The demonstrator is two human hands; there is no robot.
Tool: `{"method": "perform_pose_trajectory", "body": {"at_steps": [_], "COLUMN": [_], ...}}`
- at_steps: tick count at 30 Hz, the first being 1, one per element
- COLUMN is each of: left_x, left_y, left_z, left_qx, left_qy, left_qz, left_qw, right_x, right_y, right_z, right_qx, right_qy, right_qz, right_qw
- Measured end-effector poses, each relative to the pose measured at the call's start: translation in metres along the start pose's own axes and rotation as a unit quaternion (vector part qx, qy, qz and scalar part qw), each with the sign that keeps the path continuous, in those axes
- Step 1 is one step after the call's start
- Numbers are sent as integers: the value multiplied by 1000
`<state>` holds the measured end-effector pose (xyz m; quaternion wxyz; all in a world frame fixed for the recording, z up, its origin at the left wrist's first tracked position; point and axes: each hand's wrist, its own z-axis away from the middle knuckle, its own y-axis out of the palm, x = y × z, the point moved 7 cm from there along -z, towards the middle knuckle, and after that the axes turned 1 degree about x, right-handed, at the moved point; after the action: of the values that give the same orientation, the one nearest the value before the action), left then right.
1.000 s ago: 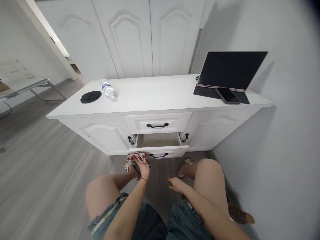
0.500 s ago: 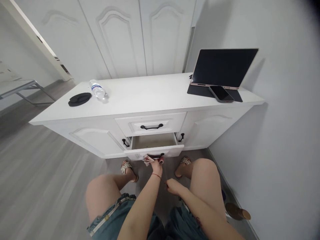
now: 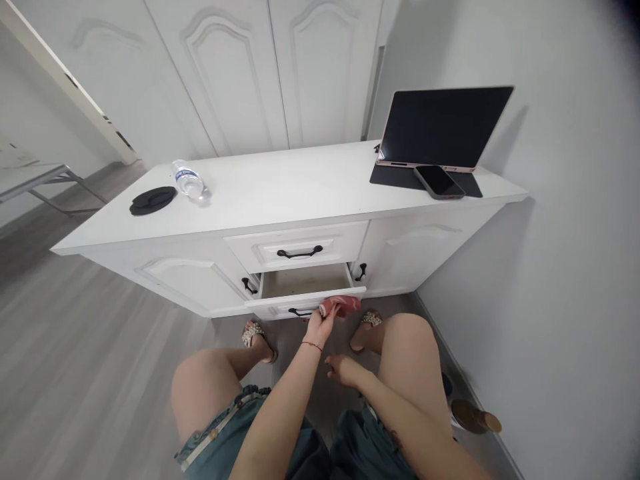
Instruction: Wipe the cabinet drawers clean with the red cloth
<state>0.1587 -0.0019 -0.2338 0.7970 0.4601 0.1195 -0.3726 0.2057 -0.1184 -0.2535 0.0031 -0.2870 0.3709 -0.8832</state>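
Note:
My left hand [image 3: 321, 325], with a thin red string round its wrist, is closed on a red cloth [image 3: 342, 305] with pale markings. The cloth lies against the right part of the front of a pulled-out lower drawer [image 3: 273, 309]. Just left of my fingers is this drawer's black handle [image 3: 299, 312]. The visible inside of the drawer shows a bare, brownish bottom. Lower and to the right, my right hand [image 3: 344, 371] hovers between my knees, its fingers loosely curled with nothing visible in them.
On the white cabinet top [image 3: 280, 180] lie a clear plastic bottle [image 3: 189, 180], a flat black object [image 3: 153, 200], a tablet [image 3: 445, 127] on its stand and a phone [image 3: 439, 182]. The upper drawer [image 3: 345, 240] is closed. A brown bottle-like object [image 3: 473, 417] is by the right wall.
My left hand has shifted the cloth from the drawer's handle rightward and up along the drawer front. My right hand has moved slightly, its fingers a little looser. The view has shifted slightly.

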Motion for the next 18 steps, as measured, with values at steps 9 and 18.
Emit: {"method": "perform_pose_trajectory", "body": {"at_steps": [9, 18], "left_x": [-52, -112], "left_y": [-9, -54], "left_z": [49, 84], "left_qx": [111, 103], "left_qy": [-30, 7], "left_qz": [-16, 46], "left_qw": [993, 994], "right_x": [0, 7], "right_y": [-4, -33], "right_z": [-3, -12], "right_qx": [-25, -133], "right_qy": [2, 18], "right_qz": [-19, -120], "right_qw": [1000, 984]}}
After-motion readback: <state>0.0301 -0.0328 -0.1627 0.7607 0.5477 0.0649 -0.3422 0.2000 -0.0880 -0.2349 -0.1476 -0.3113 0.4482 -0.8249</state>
